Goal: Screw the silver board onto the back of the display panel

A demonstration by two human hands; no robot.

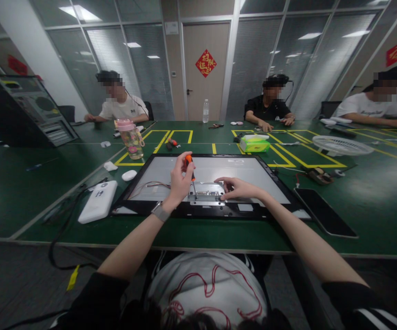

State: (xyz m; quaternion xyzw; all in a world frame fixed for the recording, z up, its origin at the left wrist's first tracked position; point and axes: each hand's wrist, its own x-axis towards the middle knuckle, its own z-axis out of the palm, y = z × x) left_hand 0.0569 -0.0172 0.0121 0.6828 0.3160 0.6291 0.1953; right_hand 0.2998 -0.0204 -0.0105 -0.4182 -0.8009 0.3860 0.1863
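A flat display panel (157, 170) with a black frame lies back side up in front of me. A silvery metal bracket (203, 188) sits on it near the front edge. My left hand (180, 181) is closed around an orange and black screwdriver (189, 161), held nearly upright with its tip down at the bracket's left part. At the bracket's right end is my right hand (237, 188), its thumb and curled fingers holding the edge. Thin wires (155, 184) run over the panel left of the bracket. The screwdriver's exact contact point is too small to see.
Left of the panel lie a white power bank (98, 201) and a pink-lidded bottle (131, 140). A phone (324, 211) lies on the right. Beyond are a green tissue pack (254, 144), a white round grille (341, 145) and a computer case (30, 110). Several people sit across the table.
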